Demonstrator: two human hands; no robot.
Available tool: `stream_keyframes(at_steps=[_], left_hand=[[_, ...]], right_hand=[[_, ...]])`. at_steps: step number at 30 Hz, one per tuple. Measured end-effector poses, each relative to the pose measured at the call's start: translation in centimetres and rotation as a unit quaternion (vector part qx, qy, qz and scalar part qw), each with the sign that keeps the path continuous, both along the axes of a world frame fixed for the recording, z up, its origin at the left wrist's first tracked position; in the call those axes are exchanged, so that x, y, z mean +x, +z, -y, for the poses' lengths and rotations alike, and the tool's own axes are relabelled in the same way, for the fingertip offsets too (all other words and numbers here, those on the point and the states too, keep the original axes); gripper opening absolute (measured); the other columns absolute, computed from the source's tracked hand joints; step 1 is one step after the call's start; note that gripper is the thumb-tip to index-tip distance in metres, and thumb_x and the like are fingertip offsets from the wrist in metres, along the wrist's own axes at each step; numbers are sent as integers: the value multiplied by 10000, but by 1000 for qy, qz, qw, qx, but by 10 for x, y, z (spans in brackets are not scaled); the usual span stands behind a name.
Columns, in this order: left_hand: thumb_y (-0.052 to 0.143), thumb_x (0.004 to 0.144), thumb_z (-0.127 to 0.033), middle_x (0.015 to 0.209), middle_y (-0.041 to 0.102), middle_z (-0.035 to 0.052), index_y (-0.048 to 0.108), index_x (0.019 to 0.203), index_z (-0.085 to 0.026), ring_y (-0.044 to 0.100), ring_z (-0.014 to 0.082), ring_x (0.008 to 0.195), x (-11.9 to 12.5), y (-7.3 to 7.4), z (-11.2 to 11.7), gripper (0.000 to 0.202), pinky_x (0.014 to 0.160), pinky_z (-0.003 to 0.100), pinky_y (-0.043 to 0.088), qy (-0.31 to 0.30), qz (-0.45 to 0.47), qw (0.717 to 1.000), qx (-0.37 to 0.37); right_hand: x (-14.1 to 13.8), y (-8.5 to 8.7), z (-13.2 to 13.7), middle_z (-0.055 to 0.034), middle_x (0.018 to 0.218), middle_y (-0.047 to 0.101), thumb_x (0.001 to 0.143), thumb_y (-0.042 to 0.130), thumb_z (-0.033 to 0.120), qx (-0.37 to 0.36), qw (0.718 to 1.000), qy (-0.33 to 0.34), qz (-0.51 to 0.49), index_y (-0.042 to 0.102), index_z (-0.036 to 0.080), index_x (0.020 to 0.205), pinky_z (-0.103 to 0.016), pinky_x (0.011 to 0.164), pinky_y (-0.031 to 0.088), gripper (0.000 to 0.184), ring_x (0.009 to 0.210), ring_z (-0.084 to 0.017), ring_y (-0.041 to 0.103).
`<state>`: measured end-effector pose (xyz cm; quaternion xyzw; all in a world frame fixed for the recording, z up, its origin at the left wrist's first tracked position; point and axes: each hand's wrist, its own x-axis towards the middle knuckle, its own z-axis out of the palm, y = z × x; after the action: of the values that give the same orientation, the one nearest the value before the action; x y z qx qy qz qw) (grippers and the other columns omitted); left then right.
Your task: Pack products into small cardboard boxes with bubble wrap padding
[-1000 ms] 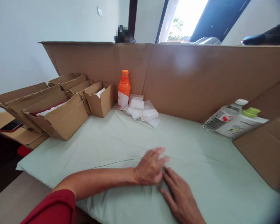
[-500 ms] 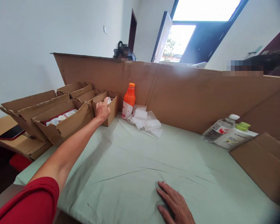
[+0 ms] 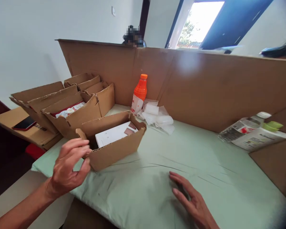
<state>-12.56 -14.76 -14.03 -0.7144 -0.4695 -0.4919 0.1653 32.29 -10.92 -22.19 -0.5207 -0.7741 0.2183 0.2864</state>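
My left hand is at the near left end of an open cardboard box, its bent fingers over the end wall and the thumb outside. A white flat carton with brownish patches at one end lies inside that box. Over the green cloth, my right hand holds nothing, with thumb and fingers apart. Beyond the box are an orange bottle with a white label and a pile of crumpled translucent wrapping.
Several open cardboard boxes stand at left, one holding a patterned packet. A phone lies beside them. Clear bottle and white container lean at right. A cardboard partition runs along the back; a person's head shows behind.
The box my left hand was on at the back has come towards me across the cloth. My right hand has lifted slightly and turned. The view has shifted left and downward.
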Motion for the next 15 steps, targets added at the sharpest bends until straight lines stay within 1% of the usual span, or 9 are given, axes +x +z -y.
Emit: stream_keyframes(at_steps=[2, 3, 5, 7, 9, 11, 12, 13, 15], left_hand=[[742, 721, -177, 1262, 622, 63, 523, 1385, -334, 576, 334, 1233, -12, -14, 24, 717, 1110, 588, 438, 63, 69, 996, -14], [757, 723, -224, 1357, 577, 79, 469, 1446, -327, 536, 353, 1292, -17, -22, 32, 785, 1143, 609, 399, 83, 111, 990, -32], [760, 747, -295, 1495, 479, 104, 350, 1529, -316, 474, 373, 1371, -20, -42, 43, 883, 1174, 630, 349, 98, 190, 972, -99], [754, 770, -342, 1544, 430, 132, 270, 1557, -301, 479, 371, 1379, -18, -60, 45, 924, 1162, 628, 365, 84, 258, 943, -192], [756, 769, -398, 1524, 447, 165, 270, 1541, -260, 532, 356, 1336, -11, -72, 40, 923, 1127, 589, 426, 55, 334, 901, -273], [769, 734, -468, 1434, 531, 176, 344, 1474, -214, 599, 339, 1261, -4, -78, 31, 890, 1073, 530, 496, 18, 411, 850, -328], [781, 712, -492, 1380, 573, 170, 388, 1424, -199, 624, 332, 1225, 0, -79, 26, 864, 1045, 504, 523, 5, 439, 828, -349], [795, 691, -504, 1333, 605, 161, 425, 1373, -191, 644, 327, 1193, 4, -80, 21, 837, 1020, 484, 542, -1, 457, 811, -364], [813, 669, -499, 1290, 635, 144, 460, 1302, -191, 664, 318, 1153, 12, -82, 9, 787, 990, 467, 559, -7, 473, 798, -373]], right_hand=[[-17, 16, -12, -64, 1392, 649, 910, 591, 536, -44, 999, -4, -20, 673, 333, 1292, -478, 1000, 573, 440, 1242, -314, 639], [-29, 24, -19, -63, 1418, 628, 906, 598, 533, -62, 998, 6, -28, 644, 342, 1328, -472, 995, 572, 466, 1249, -312, 632], [-57, 34, -30, -71, 1456, 592, 895, 607, 530, -82, 994, 43, -50, 584, 339, 1391, -468, 984, 569, 532, 1264, -312, 614], [-89, 39, -38, -88, 1467, 575, 876, 622, 516, -94, 989, 86, -73, 531, 308, 1436, -475, 986, 557, 604, 1274, -317, 595], [-118, 40, -43, -103, 1435, 590, 854, 637, 493, -104, 984, 112, -91, 499, 274, 1453, -465, 944, 565, 652, 1213, -313, 616], [-138, 40, -45, -107, 1374, 621, 843, 630, 483, -115, 980, 120, -108, 501, 245, 1434, -433, 866, 579, 650, 1073, -286, 651], [-143, 40, -45, -104, 1340, 635, 838, 625, 487, -119, 979, 119, -115, 509, 236, 1417, -417, 830, 580, 641, 998, -267, 657], [-145, 40, -44, -98, 1305, 649, 834, 621, 492, -122, 978, 116, -121, 520, 231, 1396, -405, 803, 579, 628, 933, -249, 653], [-140, 38, -38, -80, 1232, 675, 833, 611, 490, -121, 980, 98, -126, 540, 238, 1360, -393, 777, 572, 588, 858, -227, 641]])
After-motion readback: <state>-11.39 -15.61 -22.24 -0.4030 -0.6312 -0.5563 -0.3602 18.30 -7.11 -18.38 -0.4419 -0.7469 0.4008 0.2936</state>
